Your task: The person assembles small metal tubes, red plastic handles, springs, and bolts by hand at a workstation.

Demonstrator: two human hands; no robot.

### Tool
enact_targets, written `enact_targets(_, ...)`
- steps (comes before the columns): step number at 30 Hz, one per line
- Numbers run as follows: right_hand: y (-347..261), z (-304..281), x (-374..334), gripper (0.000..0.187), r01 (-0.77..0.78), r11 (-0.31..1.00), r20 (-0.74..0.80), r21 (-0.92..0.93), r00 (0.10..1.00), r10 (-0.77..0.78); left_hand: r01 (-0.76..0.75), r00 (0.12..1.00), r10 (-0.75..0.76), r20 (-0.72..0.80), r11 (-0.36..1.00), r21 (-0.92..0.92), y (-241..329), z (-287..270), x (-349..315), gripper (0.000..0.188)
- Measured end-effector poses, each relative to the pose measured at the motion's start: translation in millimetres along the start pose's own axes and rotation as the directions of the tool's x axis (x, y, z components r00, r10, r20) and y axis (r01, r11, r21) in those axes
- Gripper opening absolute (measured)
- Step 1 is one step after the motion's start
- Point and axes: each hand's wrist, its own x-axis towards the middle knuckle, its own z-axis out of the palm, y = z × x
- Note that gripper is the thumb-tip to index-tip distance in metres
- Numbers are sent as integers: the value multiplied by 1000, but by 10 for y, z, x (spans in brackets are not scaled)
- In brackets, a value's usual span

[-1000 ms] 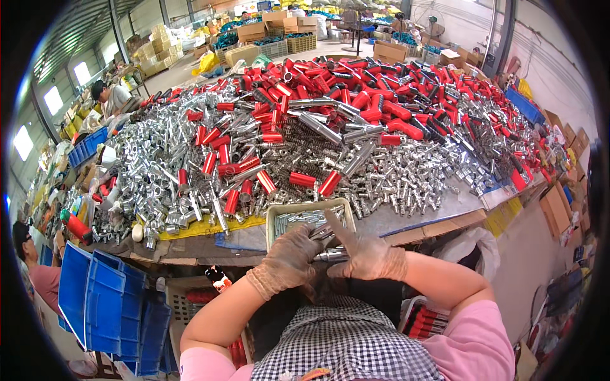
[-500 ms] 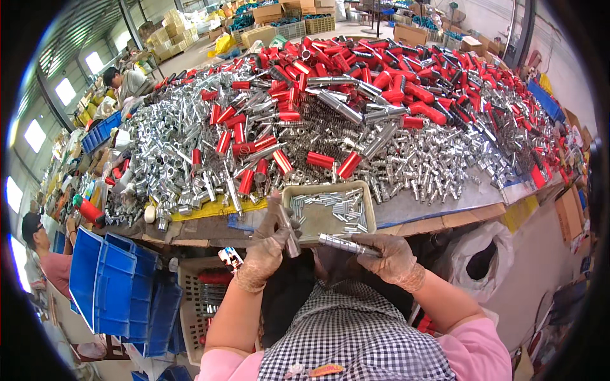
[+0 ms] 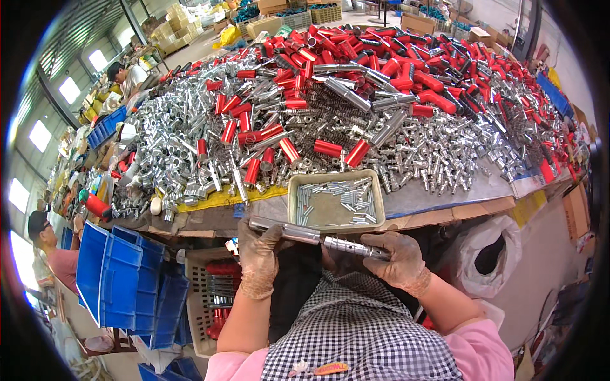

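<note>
In front of my apron, my gloved left hand (image 3: 259, 259) is closed round a smooth silver metal tube (image 3: 298, 233). My gloved right hand (image 3: 399, 263) grips a slimmer metal shaft (image 3: 343, 246) with slots and holes along it. The two parts lie nearly in one line, with the shaft's left tip at the tube's right end; whether it has entered the tube I cannot tell. Just beyond them, a shallow beige tray (image 3: 380, 211) on the table's near edge contains several thin metal pins (image 3: 357, 198).
Metal fittings (image 3: 438, 155), red handles (image 3: 438, 100) and springs cover the table in a heap. Stacked blue bins (image 3: 121, 273) and a beige crate (image 3: 198, 311) stand at left. A white bag (image 3: 505, 263) sits at right. Two people work along the left side.
My left hand has turned the tube from steeply tilted to nearly level and brought it against the shaft's tip. The shaft in my right hand has shifted slightly right. The view has shifted a little.
</note>
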Motion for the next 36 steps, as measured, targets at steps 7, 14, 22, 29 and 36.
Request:
enact_targets(7, -51, -62, 28, 41, -8, 999, 30, 40, 1000, 7, 139, 990, -139, -6, 989, 53, 44, 38, -81, 54)
enact_targets(14, 57, -216, -7, 42, 33, 999, 195, 17, 980, -35, 356, 873, -415, 258, 902, 245, 199, -178, 0, 28)
enact_targets(22, -35, -101, -54, 54, -114, 990, 255, 88, 963, 88, 308, 898, -355, 260, 929, 207, -22, 104, -231, 49)
enact_targets(29, -69, 18, 10, 68, -146, 988, 348, 55, 930, 118, 82, 889, -261, 376, 899, 430, -225, 393, -272, 57)
enact_targets(36, 130, -229, -103, 51, -208, 973, 302, 97, 938, 170, -329, 715, -388, 582, 547, 770, 89, 863, 457, 41)
